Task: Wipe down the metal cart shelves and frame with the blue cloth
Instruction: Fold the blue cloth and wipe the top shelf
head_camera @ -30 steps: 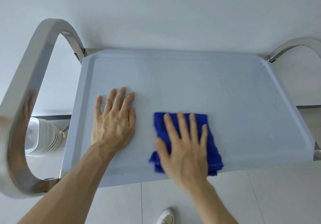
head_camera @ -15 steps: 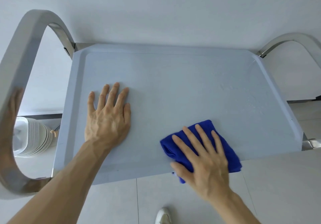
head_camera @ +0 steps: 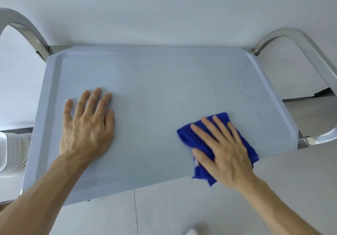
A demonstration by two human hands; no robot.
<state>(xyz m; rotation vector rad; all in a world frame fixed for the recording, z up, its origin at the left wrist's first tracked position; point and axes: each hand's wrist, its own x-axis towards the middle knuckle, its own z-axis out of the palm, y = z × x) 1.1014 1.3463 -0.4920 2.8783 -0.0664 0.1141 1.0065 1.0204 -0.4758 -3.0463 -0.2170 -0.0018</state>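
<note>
The cart's top shelf is a pale grey-blue tray with a raised rim, seen from above. A folded blue cloth lies near the shelf's front right edge, partly hanging over it. My right hand presses flat on the cloth with straight, spread fingers. My left hand rests flat on the bare left part of the shelf, fingers straight. Curved metal frame handles rise at the left and right ends.
A white wall stands right behind the cart. Pale floor tiles show in front of the shelf. A white ribbed object sits low at the left, below the shelf. The tip of a white shoe shows at the bottom edge.
My right hand has slid the blue cloth from the shelf's middle front to the front right, turning it. My left hand has stayed flat on the left side.
</note>
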